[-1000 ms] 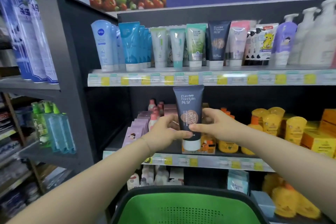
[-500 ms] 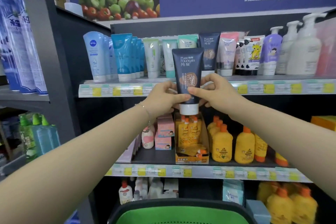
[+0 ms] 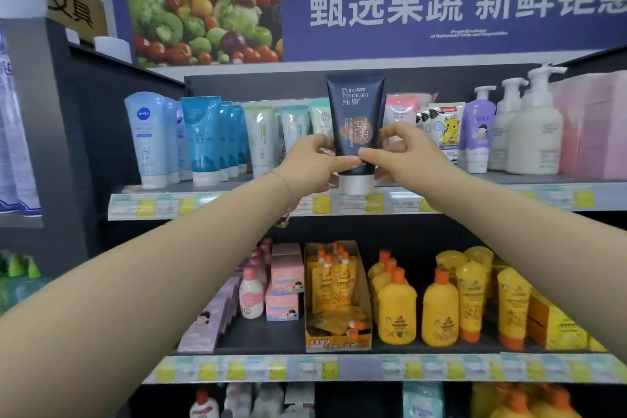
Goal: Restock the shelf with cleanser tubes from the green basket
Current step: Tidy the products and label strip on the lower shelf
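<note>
The left hand [image 3: 317, 163] and right hand [image 3: 403, 153] are each pinching the dark cleanser tube [image 3: 355, 105] upright at the top shelf's [image 3: 237, 204] front edge; a produce banner [image 3: 407, 3] is hanging above.

Up on the top shelf [image 3: 237, 204] stands a row of upright tubes [image 3: 203, 139], pump bottles [image 3: 534, 142] at the right end; the lower shelf [image 3: 373, 368] carries yellow bottles [image 3: 397, 314] and pink boxes [image 3: 285, 282].

"Pure Fountain" on navy tube [image 3: 355, 102], "NIVEA" (pale tube [image 3: 144, 142])
</note>
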`<act>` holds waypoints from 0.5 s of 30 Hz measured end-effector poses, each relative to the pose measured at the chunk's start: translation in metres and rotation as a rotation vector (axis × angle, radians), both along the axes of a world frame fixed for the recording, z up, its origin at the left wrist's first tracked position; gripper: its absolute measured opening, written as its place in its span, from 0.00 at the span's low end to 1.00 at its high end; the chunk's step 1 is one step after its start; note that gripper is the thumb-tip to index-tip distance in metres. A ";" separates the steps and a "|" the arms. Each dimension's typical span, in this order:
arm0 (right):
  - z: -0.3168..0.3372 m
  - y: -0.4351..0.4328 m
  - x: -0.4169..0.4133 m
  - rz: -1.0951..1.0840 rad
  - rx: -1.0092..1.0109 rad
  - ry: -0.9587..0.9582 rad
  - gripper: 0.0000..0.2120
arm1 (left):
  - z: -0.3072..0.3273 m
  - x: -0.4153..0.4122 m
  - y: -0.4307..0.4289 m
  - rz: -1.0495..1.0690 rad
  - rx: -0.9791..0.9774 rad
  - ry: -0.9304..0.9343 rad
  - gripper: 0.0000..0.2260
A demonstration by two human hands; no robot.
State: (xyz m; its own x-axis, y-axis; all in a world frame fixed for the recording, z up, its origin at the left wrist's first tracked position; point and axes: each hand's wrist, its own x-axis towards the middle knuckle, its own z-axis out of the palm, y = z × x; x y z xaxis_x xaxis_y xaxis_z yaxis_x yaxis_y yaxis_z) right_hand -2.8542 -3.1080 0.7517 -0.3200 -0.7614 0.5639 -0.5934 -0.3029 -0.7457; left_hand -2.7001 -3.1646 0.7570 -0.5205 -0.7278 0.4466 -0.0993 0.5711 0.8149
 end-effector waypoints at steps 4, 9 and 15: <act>0.012 -0.009 -0.011 -0.034 -0.008 0.020 0.21 | 0.011 -0.016 -0.013 0.014 -0.017 0.010 0.09; 0.021 -0.024 -0.027 -0.067 -0.016 0.015 0.21 | 0.019 -0.037 -0.029 0.026 -0.036 0.009 0.12; 0.018 -0.044 -0.045 -0.153 -0.017 0.009 0.17 | 0.017 -0.064 -0.050 0.050 -0.058 -0.009 0.11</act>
State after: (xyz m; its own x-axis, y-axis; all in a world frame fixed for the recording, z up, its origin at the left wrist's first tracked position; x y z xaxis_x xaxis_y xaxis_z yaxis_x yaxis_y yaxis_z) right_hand -2.8994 -3.1518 0.7699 -0.4267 -0.6942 0.5797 -0.6400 -0.2211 -0.7359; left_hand -2.7637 -3.2147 0.7741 -0.4882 -0.7258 0.4846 -0.1359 0.6117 0.7793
